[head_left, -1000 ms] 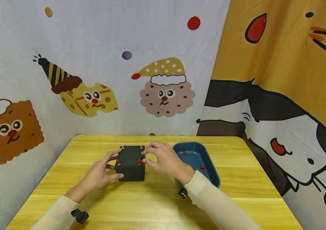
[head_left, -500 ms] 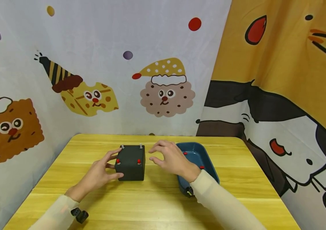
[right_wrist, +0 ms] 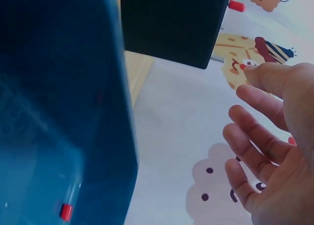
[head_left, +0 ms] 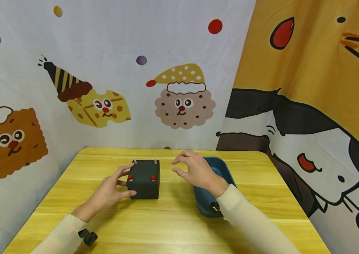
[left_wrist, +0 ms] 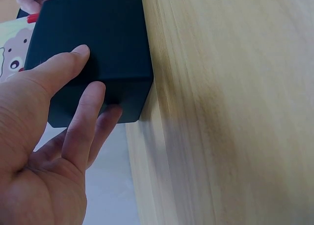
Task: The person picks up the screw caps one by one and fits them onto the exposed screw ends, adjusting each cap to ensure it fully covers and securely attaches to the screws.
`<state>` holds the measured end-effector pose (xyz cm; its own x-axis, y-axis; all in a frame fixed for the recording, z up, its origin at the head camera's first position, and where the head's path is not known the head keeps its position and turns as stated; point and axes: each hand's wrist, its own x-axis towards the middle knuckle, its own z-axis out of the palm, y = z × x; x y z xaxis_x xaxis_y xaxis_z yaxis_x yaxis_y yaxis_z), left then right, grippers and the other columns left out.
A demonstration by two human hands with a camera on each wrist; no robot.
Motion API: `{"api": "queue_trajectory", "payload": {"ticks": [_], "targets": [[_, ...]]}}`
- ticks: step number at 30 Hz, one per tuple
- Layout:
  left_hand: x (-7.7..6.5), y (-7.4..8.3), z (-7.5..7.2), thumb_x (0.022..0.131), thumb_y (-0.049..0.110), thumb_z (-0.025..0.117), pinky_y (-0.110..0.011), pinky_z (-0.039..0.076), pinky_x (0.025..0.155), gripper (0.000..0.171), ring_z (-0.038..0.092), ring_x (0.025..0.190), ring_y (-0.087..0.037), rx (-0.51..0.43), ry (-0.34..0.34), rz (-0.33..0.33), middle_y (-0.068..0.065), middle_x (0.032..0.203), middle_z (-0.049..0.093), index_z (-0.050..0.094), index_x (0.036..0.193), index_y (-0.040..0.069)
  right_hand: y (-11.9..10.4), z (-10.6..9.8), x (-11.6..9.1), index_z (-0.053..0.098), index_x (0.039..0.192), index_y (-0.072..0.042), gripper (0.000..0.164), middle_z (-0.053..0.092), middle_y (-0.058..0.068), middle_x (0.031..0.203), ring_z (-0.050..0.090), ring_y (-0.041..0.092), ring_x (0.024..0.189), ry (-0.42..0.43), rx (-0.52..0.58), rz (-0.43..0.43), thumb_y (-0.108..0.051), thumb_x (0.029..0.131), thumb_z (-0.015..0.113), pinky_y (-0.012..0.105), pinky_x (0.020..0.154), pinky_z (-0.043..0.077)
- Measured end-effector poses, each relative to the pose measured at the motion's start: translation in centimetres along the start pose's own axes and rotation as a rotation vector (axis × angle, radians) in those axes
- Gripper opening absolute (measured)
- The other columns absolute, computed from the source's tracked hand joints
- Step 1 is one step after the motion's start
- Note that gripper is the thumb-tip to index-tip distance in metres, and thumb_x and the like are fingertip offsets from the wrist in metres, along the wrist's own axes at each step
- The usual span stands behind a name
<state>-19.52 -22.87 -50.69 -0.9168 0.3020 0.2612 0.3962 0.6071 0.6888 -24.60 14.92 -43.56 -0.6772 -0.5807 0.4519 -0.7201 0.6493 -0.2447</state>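
A black box (head_left: pixel 143 187) stands on the table with small toggle-like metal posts on its top. The two near posts bear red caps (head_left: pixel 153 177); the two far posts (head_left: pixel 155 161) are bare metal. My left hand (head_left: pixel 104 193) holds the box at its left side, thumb on the front face (left_wrist: pixel 83 23) and fingers around the side. To the box's right, my right hand (head_left: pixel 198 172) hovers apart from it, fingers loosely bent and nothing between them. In the right wrist view, a red cap (right_wrist: pixel 66 212) lies inside the blue tray (right_wrist: pixel 117 136).
The blue tray (head_left: pixel 203 208) sits right of the box, partly hidden under my right hand and forearm. The wooden table (head_left: pixel 154 229) ends before a cartoon-printed curtain (head_left: pixel 103 53). Small black devices (head_left: pixel 88 237) are on the wrists.
My right hand has drawn away from the box's near-right red cap and moved right, over the tray, now hiding the red caps in it. The left hand and box have stayed put.
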Motion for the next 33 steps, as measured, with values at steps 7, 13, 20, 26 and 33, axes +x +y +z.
{"api": "queue_trajectory", "payload": {"ticks": [7,13,20,26,33], "targets": [[0.0,0.0,0.0,0.092,0.016,0.103,-0.052,0.075,0.092,0.105,0.086,0.109,-0.033,-0.001,0.003,-0.001,-0.035,0.165,0.063,0.044,0.179,0.024,1.5,-0.7,-0.4,0.090,0.124,-0.019,0.021,0.082,0.002,0.129,0.080,0.024,0.118,0.010,-0.030,-0.004,-0.026,0.105,0.092,0.050,0.102,0.069],[0.0,0.0,0.0,0.091,0.015,0.103,-0.053,0.075,0.092,0.106,0.086,0.108,-0.033,0.005,0.006,0.005,-0.036,0.165,0.063,0.044,0.178,0.023,2.7,-1.4,-0.7,0.090,0.124,-0.017,0.020,0.082,0.004,0.130,0.080,0.027,0.119,0.004,-0.038,0.021,-0.025,0.106,0.091,0.047,0.099,0.071],[0.0,0.0,0.0,0.092,0.017,0.103,-0.052,0.075,0.091,0.105,0.087,0.108,-0.033,0.004,0.005,0.008,-0.035,0.164,0.064,0.044,0.178,0.025,3.8,-1.9,-0.8,0.090,0.125,-0.018,0.021,0.081,0.005,0.133,0.080,0.028,0.121,-0.011,-0.047,0.047,-0.027,0.106,0.091,0.048,0.100,0.071],[0.0,-0.1,0.0,0.092,0.019,0.103,-0.051,0.075,0.091,0.104,0.087,0.108,-0.034,0.017,0.005,0.013,-0.034,0.163,0.066,0.044,0.178,0.025,4.7,-2.5,-0.9,0.090,0.125,-0.016,0.022,0.080,0.006,0.132,0.078,0.028,0.120,-0.026,-0.056,0.071,-0.028,0.106,0.091,0.048,0.099,0.071],[-0.1,-0.2,0.0,0.092,0.017,0.103,-0.050,0.075,0.089,0.104,0.088,0.107,-0.035,0.013,0.008,0.020,-0.035,0.163,0.065,0.044,0.178,0.024,6.1,-2.8,-1.0,0.091,0.124,-0.017,0.023,0.080,0.008,0.133,0.078,0.031,0.123,-0.040,-0.068,0.100,-0.024,0.102,0.095,0.058,0.106,0.066]]}}
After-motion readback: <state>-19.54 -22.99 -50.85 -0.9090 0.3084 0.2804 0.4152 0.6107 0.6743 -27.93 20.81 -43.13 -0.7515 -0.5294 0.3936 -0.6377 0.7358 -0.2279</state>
